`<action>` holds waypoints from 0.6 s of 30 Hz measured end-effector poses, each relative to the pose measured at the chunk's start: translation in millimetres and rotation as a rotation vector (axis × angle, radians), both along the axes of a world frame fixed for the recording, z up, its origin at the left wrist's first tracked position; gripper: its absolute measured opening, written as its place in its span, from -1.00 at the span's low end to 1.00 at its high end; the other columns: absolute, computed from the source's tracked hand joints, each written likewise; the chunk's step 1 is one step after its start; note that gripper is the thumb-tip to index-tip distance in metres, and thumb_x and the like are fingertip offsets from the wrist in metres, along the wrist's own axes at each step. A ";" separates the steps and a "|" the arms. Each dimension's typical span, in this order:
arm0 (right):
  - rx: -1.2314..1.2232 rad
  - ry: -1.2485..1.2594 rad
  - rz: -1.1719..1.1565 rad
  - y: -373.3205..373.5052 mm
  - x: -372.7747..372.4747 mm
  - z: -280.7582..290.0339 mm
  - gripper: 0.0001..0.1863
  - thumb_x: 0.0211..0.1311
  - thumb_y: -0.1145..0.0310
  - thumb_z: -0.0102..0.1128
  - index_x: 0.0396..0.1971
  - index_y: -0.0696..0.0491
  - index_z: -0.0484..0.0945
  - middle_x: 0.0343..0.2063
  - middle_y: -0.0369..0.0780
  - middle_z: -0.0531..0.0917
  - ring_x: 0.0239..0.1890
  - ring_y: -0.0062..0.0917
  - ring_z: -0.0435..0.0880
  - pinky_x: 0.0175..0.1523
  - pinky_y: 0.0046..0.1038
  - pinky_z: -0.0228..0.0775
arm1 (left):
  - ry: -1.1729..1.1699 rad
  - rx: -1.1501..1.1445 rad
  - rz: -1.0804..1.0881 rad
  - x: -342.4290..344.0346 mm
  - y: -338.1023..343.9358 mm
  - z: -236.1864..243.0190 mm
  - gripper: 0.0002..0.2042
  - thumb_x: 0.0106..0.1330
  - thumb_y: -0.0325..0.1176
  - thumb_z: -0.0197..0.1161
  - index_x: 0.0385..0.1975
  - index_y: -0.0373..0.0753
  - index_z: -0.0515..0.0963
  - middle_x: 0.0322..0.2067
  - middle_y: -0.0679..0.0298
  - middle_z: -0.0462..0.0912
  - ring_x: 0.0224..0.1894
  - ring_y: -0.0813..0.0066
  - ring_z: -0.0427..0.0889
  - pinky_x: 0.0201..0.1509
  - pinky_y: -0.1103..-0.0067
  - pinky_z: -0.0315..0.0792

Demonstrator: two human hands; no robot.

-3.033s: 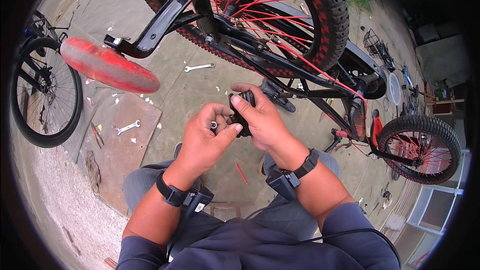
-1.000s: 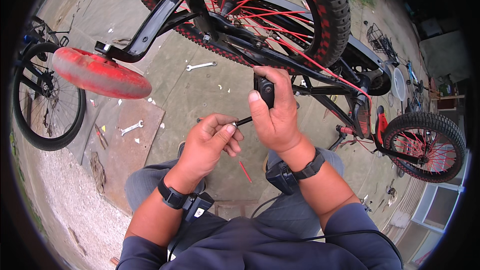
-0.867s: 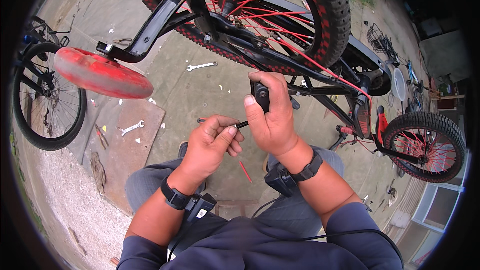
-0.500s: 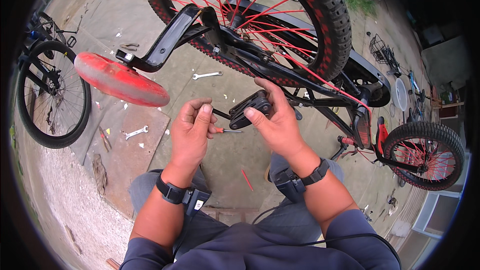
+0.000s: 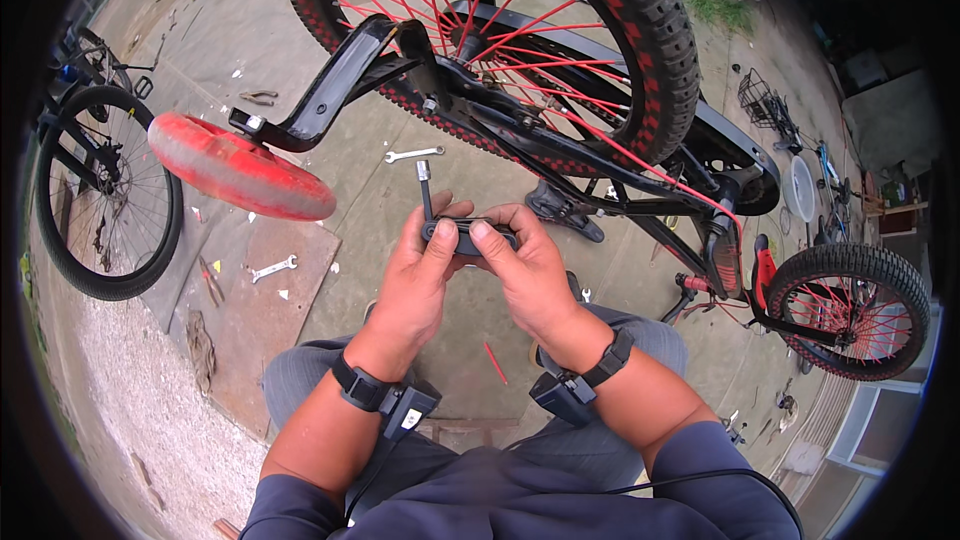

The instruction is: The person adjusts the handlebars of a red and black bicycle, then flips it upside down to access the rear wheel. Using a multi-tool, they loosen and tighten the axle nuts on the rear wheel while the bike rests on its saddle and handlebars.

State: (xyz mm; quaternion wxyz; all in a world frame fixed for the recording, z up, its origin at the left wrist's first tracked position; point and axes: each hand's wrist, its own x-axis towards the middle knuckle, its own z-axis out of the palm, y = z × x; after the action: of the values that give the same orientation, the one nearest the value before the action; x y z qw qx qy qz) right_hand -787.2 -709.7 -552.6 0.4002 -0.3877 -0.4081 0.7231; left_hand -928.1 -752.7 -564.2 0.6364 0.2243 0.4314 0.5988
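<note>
Both hands grip a black folding multi-tool (image 5: 468, 239) in front of me, below the upturned bicycle. My left hand (image 5: 415, 275) is closed round its left end, thumb on top. From that end an unfolded arm stands up, tipped with a silver socket (image 5: 423, 171). My right hand (image 5: 528, 272) is closed on the other end, its thumb pressing beside the left one. Beyond my hands is the bicycle's wheel (image 5: 672, 50), with red spokes. A red training wheel (image 5: 240, 168) sticks out to the left on a black bracket (image 5: 335, 85).
On the ground lie a wrench (image 5: 414, 154), another wrench (image 5: 273, 268), pliers (image 5: 210, 282), more pliers (image 5: 259, 97) and a red stick-like piece (image 5: 495, 363). A second bicycle (image 5: 110, 195) stands at the left. The front wheel (image 5: 848, 310) is at the right.
My hands have come together on the multi-tool, which has turned level. Its unfolded arm now points up with the socket showing; before, my left fingers held that arm's end.
</note>
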 end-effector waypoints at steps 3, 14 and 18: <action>0.131 -0.032 0.085 3.8 3.2 8.2 -0.71 0.49 0.34 0.28 0.04 0.19 0.54 -0.22 -0.22 0.70 -0.18 -0.56 0.70 -0.06 -0.50 0.60 | -0.124 -0.027 0.056 -9.1 6.4 3.6 -0.46 0.63 -0.05 0.07 0.42 -0.26 0.26 0.15 0.09 0.60 0.14 0.27 0.63 0.15 0.27 0.56; 1.429 -1.038 -0.304 89.1 20.7 62.7 -0.68 0.16 0.50 0.39 -0.05 0.13 0.65 -0.04 -0.11 0.68 0.02 -0.16 0.64 0.12 -0.20 0.50 | -0.170 -0.095 0.133 -20.9 11.6 8.6 -0.54 0.61 -0.06 0.11 0.25 -0.31 0.34 -0.12 0.10 0.66 -0.01 0.13 0.77 -0.11 0.36 0.69; 1.289 -1.192 -0.238 100.7 8.0 66.4 -0.73 0.23 0.42 0.32 -0.08 0.14 0.63 -0.10 -0.09 0.68 -0.04 -0.13 0.65 0.07 -0.16 0.51 | -0.166 -0.100 0.124 -22.1 11.7 11.0 -0.53 0.60 -0.07 0.14 0.25 -0.32 0.32 -0.11 0.10 0.65 -0.03 0.13 0.77 -0.04 0.30 0.71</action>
State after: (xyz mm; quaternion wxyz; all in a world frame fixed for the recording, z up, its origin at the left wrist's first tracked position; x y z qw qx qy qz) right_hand -779.3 -609.0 -486.2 0.3343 -0.4389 -0.8339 -0.0163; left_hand -950.1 -741.0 -553.2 0.6420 0.1147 0.4196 0.6314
